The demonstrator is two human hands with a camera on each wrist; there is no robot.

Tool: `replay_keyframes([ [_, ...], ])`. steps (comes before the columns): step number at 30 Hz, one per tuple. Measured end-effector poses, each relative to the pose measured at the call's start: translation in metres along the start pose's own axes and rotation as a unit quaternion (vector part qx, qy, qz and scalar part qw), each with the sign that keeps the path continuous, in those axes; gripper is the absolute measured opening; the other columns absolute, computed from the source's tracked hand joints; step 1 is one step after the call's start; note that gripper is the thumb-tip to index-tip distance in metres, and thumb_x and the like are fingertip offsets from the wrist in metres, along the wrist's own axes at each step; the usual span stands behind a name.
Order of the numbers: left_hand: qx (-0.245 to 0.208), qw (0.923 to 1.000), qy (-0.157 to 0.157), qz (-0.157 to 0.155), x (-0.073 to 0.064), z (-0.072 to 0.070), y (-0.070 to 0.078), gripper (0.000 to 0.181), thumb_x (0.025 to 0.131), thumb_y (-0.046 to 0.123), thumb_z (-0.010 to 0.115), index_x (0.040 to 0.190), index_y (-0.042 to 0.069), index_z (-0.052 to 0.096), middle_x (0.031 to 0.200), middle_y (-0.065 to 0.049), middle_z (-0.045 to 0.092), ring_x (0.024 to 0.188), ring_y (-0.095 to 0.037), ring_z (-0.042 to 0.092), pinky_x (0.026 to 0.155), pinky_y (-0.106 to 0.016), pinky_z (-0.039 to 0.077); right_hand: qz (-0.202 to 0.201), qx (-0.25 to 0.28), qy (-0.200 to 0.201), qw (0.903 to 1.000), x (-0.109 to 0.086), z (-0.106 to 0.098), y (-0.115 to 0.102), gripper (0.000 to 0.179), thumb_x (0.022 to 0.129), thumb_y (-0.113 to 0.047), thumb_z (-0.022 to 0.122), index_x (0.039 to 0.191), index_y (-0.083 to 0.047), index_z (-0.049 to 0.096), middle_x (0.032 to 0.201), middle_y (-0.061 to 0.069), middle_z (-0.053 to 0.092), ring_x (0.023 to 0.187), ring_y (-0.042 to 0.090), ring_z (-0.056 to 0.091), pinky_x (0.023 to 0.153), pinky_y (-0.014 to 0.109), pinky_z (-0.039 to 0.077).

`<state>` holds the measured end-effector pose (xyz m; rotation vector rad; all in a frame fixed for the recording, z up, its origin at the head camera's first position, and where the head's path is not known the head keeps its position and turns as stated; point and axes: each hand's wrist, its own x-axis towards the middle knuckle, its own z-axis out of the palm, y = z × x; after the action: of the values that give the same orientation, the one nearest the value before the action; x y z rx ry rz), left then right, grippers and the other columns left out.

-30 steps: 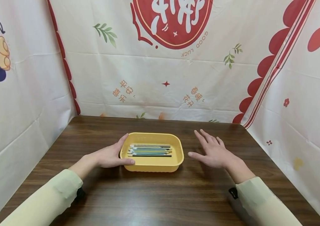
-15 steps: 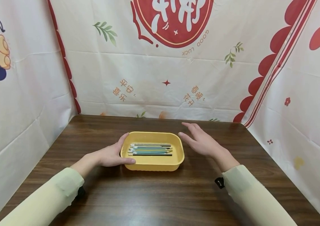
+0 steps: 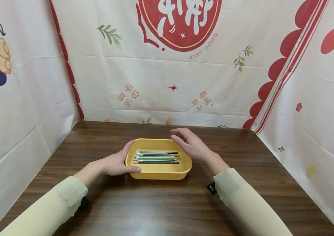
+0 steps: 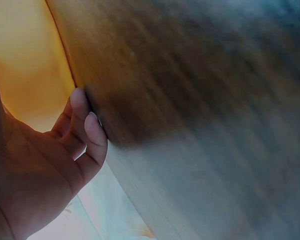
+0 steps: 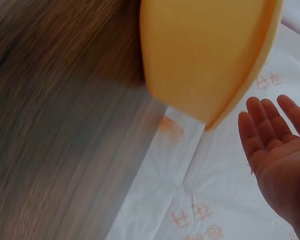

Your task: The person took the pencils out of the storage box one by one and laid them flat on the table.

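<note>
A yellow plastic basin [image 3: 158,176] sits on the table in the head view. Inside it several pencils [image 3: 156,158], striped blue, white and black, lie side by side. My left hand [image 3: 114,164] holds the basin's left end, thumb over the near rim and a finger at the far corner. The left wrist view shows its other fingers [image 4: 95,131] bent against the outer wall. Over the basin's far right corner hovers my right hand [image 3: 194,145], its fingers relaxed with nothing in them. In the right wrist view that hand appears beside the basin's rim, palm visible.
The dark wood table [image 3: 143,203] extends around the basin. Printed white cloth [image 3: 161,72] hangs behind it and along both sides. Black straps [image 3: 212,188] show beneath the sleeve cuffs.
My right hand has moved left, from beside the basin to above its far right corner. The left hand, basin and pencils have stayed in place.
</note>
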<state>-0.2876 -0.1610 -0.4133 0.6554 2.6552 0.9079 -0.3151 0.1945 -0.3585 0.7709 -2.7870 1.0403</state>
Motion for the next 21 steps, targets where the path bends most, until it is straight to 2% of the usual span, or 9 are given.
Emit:
replay_keyframes([
  [4,-0.003,1.0,-0.005,0.0,0.0,0.0,-0.001,0.133,0.092,0.069,0.079,0.176,0.015,-0.009,0.169,-0.031,0.04,0.146,-0.037,0.055,0.122,-0.06,0.042,-0.009,0.008,-0.003,0.9999,0.007,0.008,-0.004,0.045,0.116,-0.043,0.054,0.15,-0.014,0.064,0.139,0.008,0.066,0.113,0.023,0.062,0.101,0.045,0.053],
  [11,-0.005,0.9999,-0.012,0.005,0.0,-0.001,-0.001,0.132,0.093,0.068,0.078,0.176,0.014,-0.01,0.17,-0.031,0.038,0.151,-0.04,0.051,0.124,-0.061,0.04,-0.017,0.03,-0.02,0.9992,0.013,0.022,-0.006,0.042,0.117,-0.04,0.054,0.149,-0.015,0.065,0.145,0.009,0.065,0.119,0.025,0.064,0.105,0.05,0.055],
  [15,-0.011,0.9998,-0.014,0.008,0.0,-0.001,-0.002,0.132,0.094,0.068,0.078,0.175,0.012,-0.01,0.171,-0.031,0.036,0.152,-0.04,0.05,0.125,-0.062,0.039,-0.018,0.041,-0.027,0.9986,0.014,0.026,-0.007,0.04,0.117,-0.039,0.053,0.147,-0.016,0.067,0.143,0.008,0.068,0.12,0.025,0.064,0.108,0.051,0.053],
  [21,-0.017,0.9997,-0.012,0.011,-0.001,-0.001,-0.002,0.132,0.094,0.066,0.079,0.175,0.01,-0.009,0.17,-0.031,0.038,0.15,-0.039,0.052,0.125,-0.062,0.039,-0.015,0.064,-0.048,0.9967,0.017,0.031,-0.006,0.041,0.117,-0.037,0.053,0.144,-0.01,0.069,0.132,0.018,0.073,0.117,0.028,0.068,0.103,0.048,0.055],
])
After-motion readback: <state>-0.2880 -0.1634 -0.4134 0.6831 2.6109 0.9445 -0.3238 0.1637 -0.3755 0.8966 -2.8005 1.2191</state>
